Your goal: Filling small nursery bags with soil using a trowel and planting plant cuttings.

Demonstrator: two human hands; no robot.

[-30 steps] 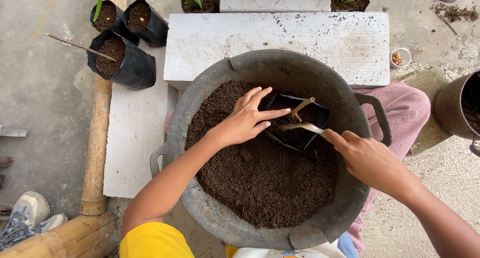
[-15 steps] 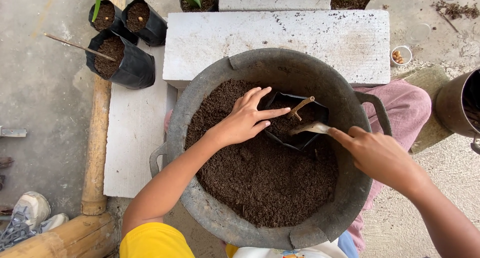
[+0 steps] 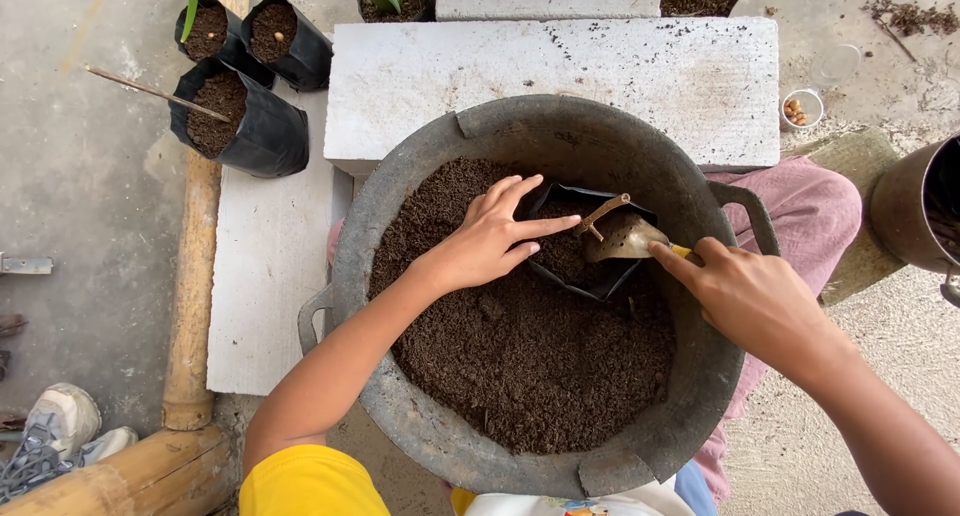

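Note:
A big grey tub (image 3: 520,131) full of dark soil (image 3: 530,366) sits in front of me. A small black grow bag (image 3: 590,276) lies in the soil, with a short brown stick (image 3: 603,214) standing in it. My left hand (image 3: 492,238) rests on the bag's left edge and holds it open, fingers spread. My right hand (image 3: 750,301) grips a small metal trowel (image 3: 625,241) with a yellow handle, its blade turned over the bag's mouth.
White concrete blocks (image 3: 560,71) lie behind and left of the tub. Three filled black grow bags (image 3: 240,126) stand at the back left, one with a thin stick. A bamboo pole (image 3: 190,296), a shoe (image 3: 55,426), a small cup of seeds (image 3: 800,111) and a metal pot (image 3: 915,211) surround the area.
My right hand has lifted and tilted the trowel, so its blade now faces up over the bag. The left hand has stayed on the bag's edge.

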